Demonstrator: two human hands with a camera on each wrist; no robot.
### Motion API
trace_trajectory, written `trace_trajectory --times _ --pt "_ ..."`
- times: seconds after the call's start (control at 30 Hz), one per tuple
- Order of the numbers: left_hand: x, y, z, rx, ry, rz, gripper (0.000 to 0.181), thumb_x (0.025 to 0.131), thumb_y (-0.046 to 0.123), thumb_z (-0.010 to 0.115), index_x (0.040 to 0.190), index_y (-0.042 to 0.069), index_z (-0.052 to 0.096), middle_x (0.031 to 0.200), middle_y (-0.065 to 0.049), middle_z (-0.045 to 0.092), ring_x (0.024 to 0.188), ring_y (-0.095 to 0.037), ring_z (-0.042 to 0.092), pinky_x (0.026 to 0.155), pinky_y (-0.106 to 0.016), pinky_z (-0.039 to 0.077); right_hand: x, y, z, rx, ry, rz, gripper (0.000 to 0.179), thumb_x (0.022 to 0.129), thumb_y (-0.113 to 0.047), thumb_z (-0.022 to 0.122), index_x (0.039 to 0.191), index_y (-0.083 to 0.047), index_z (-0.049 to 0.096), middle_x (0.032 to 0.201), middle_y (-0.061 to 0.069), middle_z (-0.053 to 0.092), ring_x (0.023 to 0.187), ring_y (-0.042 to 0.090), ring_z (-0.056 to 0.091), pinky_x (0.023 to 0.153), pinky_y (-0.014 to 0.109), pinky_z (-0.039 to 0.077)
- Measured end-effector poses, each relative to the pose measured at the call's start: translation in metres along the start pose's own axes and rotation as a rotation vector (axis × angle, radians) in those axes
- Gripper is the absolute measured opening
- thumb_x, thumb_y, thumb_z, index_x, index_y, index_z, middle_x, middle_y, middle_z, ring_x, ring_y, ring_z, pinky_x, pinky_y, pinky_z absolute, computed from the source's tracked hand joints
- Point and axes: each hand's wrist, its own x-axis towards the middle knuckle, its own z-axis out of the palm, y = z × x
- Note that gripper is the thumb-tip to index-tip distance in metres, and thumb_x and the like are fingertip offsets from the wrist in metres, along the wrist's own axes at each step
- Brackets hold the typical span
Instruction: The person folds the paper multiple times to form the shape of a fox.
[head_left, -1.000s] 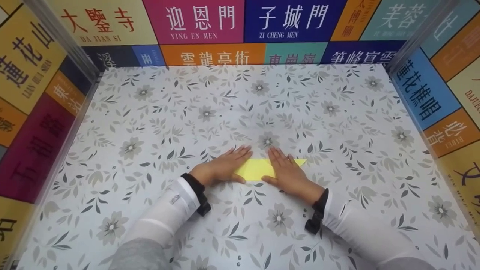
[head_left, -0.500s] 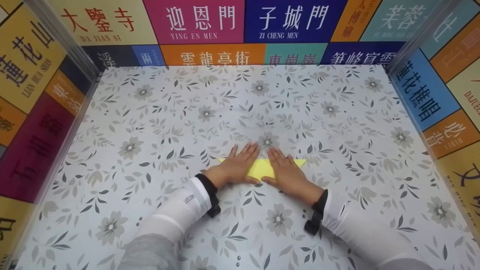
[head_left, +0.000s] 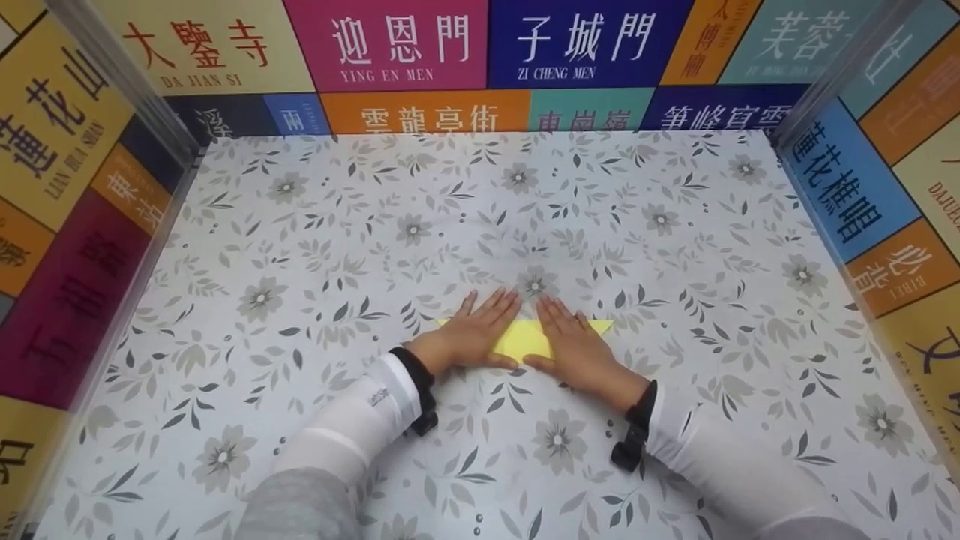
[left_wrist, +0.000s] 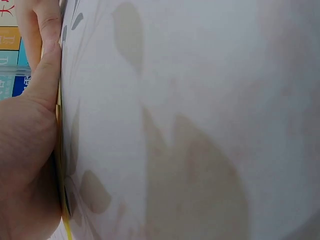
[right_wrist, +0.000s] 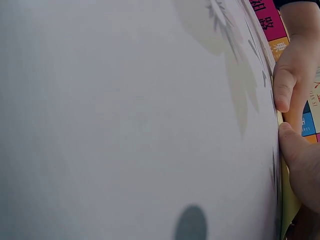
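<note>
The yellow paper (head_left: 523,343) lies on the desk (head_left: 675,262) under the left hand (head_left: 469,335) and the right hand (head_left: 577,346), its long axis running left to right, crosswise to the fingers, which reach out past its far edge. Neither hand is nearer: each rests on its own half, with bare yellow between them and a pointed corner showing beyond each. The left fingers are straight and slightly spread, the right ones straight and closer together, both thumbs at the near edge, nothing pinched

Pink panel (head_left: 388,46): "迎恩門"; blue panel (head_left: 586,46): "子城門"
</note>
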Motion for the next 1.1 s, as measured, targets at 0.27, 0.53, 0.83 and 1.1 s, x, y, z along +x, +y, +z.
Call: trace_trajectory --times 0.27,0.53,0.83,1.1 --pt "0.0 -0.001 0.001 0.001 -0.002 -0.01 0.103 0.089 0.069 0.046 0.156 0.009 -0.004 0.163 -0.005 -0.01 0.151 -0.022 -0.01 0.121 -0.05 -0.006 0.002 0.003 0.003 -0.001 0.013 0.017 0.099 0.091 -0.057 0.055 0.152 0.004 0.007 0.161 0.02 0.006 0.15 0.034 0.007 0.121 0.052 0.012" --pt "0.0 -0.001 0.0 0.0 -0.006 -0.009 0.103 0.088 0.07 0.045 0.155 0.009 -0.005 0.163 -0.005 -0.011 0.15 -0.022 -0.01 0.121 -0.05 -0.007 0.0 0.004 -0.001 -0.013 -0.01 0.004 0.099 0.091 -0.057 0.054 0.153 0.003 0.007 0.161 0.019 0.005 0.15 0.035 0.006 0.12 0.054 0.013" --pt "-0.002 0.0 -0.002 -0.007 -0.003 -0.005 0.103 0.088 0.069 0.046 0.155 0.01 -0.005 0.163 -0.006 -0.011 0.151 -0.023 -0.01 0.121 -0.05 -0.007 0.0 0.01 -0.004 0.008 -0.02 0.009 0.099 0.09 -0.056 0.057 0.153 0.005 0.008 0.161 0.021 0.006 0.149 0.036 0.007 0.12 0.055 0.014" --pt "0.0 0.0 0.0 -0.035 -0.011 -0.013 0.104 0.088 0.069 0.048 0.156 0.01 -0.006 0.163 -0.005 -0.012 0.15 -0.021 -0.012 0.121 -0.05 -0.008 0.0 0.016 -0.004 0.011 -0.015 0.012 0.102 0.089 -0.059 0.057 0.152 0.006 0.01 0.161 0.022 0.007 0.149 0.037 0.008 0.12 0.054 0.014"
